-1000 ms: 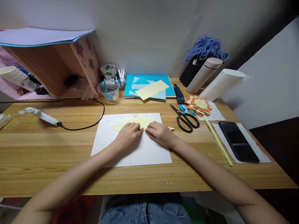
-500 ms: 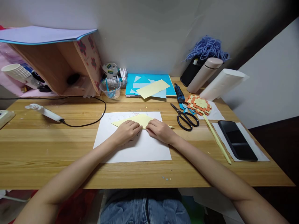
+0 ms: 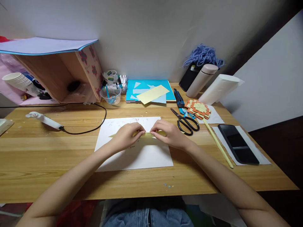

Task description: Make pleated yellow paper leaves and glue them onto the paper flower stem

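1. Pale yellow thin paper [image 3: 148, 135] sits between our two hands, over the middle of the plain white rectangular sheet [image 3: 151, 157]; its pointed ends reach past the hands to left and right. Whether it rests on the sheet or is lifted slightly, we cannot tell.
2. Our left hand [image 3: 129, 135] pinches the paper near its middle, thumb and fingertips drawn narrowly together on it.
3. Our right hand [image 3: 167, 132] mirrors that pinch, a short stretch of paper showing between the two.
4. We judge the work to be partway: the paper already shows as a narrow band, yet we see nothing fastening it. Our fingers hide whether it is folded or rolled, and how much shaping is left.
5. To the right lie black-handled metal scissors [image 3: 180, 117], with a blue-and-black utility knife [image 3: 179, 99] beyond, neither in our grip.
6. Farther right, we see a layered orange-and-yellow paper flower [image 3: 200, 107] on a slim yellow stem [image 3: 219, 144], near a black phone [image 3: 238, 145].
7. Behind the sheet, a flat bright blue folder [image 3: 163, 82] bears a loose pale yellow paper rectangle [image 3: 153, 94].
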`<state>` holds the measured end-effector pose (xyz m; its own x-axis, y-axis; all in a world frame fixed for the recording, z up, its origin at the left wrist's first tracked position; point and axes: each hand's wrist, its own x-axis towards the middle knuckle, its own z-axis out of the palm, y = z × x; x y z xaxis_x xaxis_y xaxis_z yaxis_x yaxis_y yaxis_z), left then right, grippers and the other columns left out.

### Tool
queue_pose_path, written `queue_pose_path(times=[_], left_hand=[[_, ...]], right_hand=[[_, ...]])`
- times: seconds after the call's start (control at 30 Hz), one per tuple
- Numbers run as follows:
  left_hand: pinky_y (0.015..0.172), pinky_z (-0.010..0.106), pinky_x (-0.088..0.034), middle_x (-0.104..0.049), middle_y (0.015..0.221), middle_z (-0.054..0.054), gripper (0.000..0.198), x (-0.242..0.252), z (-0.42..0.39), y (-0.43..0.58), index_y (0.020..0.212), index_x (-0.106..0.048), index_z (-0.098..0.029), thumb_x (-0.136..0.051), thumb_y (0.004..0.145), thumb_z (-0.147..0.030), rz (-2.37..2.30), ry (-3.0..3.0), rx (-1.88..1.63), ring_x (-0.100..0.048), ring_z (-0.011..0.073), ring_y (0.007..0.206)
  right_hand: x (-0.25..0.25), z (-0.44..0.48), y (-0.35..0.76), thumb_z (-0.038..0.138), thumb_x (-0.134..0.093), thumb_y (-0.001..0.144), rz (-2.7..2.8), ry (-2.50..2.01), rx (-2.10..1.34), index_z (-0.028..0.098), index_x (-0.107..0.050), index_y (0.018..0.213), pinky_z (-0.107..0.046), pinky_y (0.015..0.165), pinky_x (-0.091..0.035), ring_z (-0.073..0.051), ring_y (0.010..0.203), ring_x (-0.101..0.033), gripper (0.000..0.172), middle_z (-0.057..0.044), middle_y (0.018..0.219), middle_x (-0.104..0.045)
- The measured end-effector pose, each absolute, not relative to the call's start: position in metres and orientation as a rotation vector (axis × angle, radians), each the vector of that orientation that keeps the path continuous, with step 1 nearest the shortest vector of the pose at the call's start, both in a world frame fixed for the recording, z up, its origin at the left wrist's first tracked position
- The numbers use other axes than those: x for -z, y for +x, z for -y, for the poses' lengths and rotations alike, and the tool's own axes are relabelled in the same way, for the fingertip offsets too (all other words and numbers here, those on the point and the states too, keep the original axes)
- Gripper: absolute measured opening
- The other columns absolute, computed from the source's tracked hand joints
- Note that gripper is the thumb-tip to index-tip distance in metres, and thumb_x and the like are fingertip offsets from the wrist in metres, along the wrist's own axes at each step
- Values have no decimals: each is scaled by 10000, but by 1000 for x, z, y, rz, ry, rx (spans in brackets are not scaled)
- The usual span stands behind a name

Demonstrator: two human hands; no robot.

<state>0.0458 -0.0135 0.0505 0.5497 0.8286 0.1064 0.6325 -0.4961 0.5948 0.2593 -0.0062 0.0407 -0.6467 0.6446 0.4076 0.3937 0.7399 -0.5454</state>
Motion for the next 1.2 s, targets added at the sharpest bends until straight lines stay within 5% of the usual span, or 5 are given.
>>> queue_pose_path(times=[0.17, 0.4, 0.9, 1.2], left_hand=[[582, 235, -370, -633, 715, 4, 272, -59, 0, 44, 805, -647, -150, -514, 817, -387, -1082, 1708, -244, -530, 126, 639], [628, 252, -395, -665, 754, 23, 203, -24, -4, 49, 784, -670, -163, -537, 800, -315, -1184, 1861, -344, -564, 146, 693], [598, 261, -401, -628, 773, 59, 193, -5, 4, 48, 808, -676, -155, -489, 854, -168, -1116, 2616, -473, -556, 158, 691], [617, 292, -396, -600, 798, 71, 203, -3, 11, 40, 907, -646, -133, -445, 878, -137, -1056, 2849, -402, -505, 171, 692]], right_hand=[[-55, -2, 264, 221, -532, 863, 2362, -807, -849, 171, -636, 873, -253, 636, -425, -126, 691, -532, 116, -34, 790, -624], [-23, -14, 260, 219, -564, 838, 2415, -951, -937, 177, -655, 834, -257, 653, -421, -130, 707, -536, 101, -27, 786, -610], [9, -9, 252, 138, -546, 806, 2399, -825, -585, 175, -608, 825, -299, 719, -436, -173, 793, -520, 75, -51, 804, -596], [14, -10, 254, 176, -476, 878, 2566, -663, -97, 166, -616, 807, -300, 671, -400, -172, 742, -512, 157, -56, 779, -621]])
